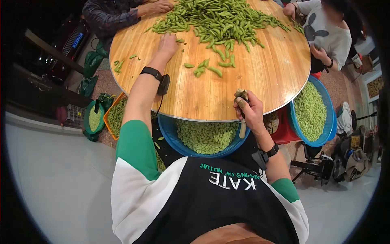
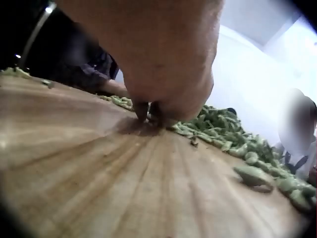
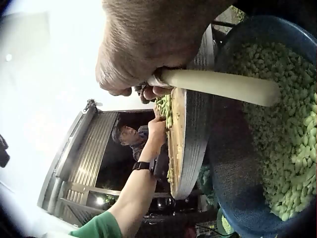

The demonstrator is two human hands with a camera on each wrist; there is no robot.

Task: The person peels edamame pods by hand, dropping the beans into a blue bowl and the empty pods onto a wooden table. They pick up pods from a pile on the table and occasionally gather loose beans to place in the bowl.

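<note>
My left hand [image 1: 167,48] reaches over the round wooden table [image 1: 138,93], at the near-left edge of a heap of green soybean pods [image 1: 219,20]. In the left wrist view its fingertips point down at the tabletop; whether they pinch a pod I cannot tell. My right hand [image 1: 252,109] is at the table's near edge, gripping a tool with a smooth cream handle [image 3: 223,87]. The handle's end sticks out below the fist, while the tool's other end is hidden. Something grey-brown [image 1: 241,93] shows at the thumb side. Several loose pods [image 1: 203,69] lie between the hands.
Below the table edge stands a blue basin [image 1: 162,130] of shelled beans. Another blue basin [image 1: 313,140] of beans is at right; an orange basket [image 1: 109,122] of pods and a green tub [image 1: 88,126] are at left. Two people sit across, hands near the heap.
</note>
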